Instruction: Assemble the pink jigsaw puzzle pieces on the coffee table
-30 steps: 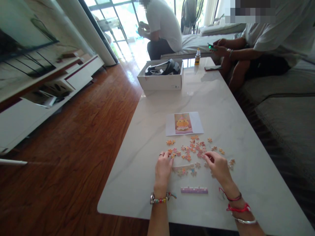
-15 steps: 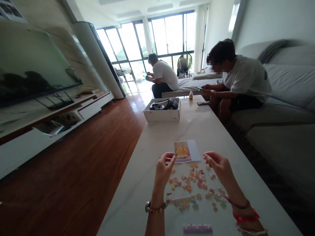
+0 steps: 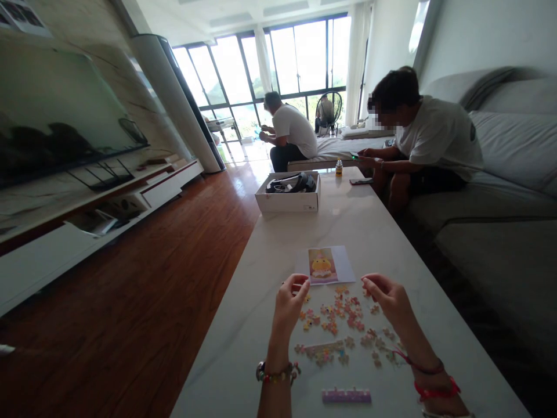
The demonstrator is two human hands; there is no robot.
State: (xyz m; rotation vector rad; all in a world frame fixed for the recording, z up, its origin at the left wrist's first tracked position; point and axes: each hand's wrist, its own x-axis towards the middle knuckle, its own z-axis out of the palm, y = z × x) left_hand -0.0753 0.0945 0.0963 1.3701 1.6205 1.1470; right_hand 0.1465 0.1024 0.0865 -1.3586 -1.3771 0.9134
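My left hand [image 3: 292,301] is raised over the table at the lower left corner of a printed picture [image 3: 322,266] of a yellow figure. Its thumb and fingertips are pressed together; whatever is between them is too small to make out. To the right of the picture, my right hand [image 3: 386,296] also pinches with thumb and forefinger, and I cannot tell what is there. Between and below the hands lie loose jigsaw pieces [image 3: 343,310] in pink and orange. Nearer me are a joined strip of pieces [image 3: 324,348], more pale loose pieces [image 3: 378,342] and a purple strip [image 3: 347,396].
A white box [image 3: 287,202] holding a black device stands farther along the white table [image 3: 243,325]. Beyond it are a small bottle [image 3: 339,168] and a phone [image 3: 361,182]. One person [image 3: 429,133] sits on the sofa at the right; another [image 3: 293,130] sits farther back.
Both hands keep nearly the same pinched pose and place. The view has shifted slightly, and the pieces on the table look unmoved.
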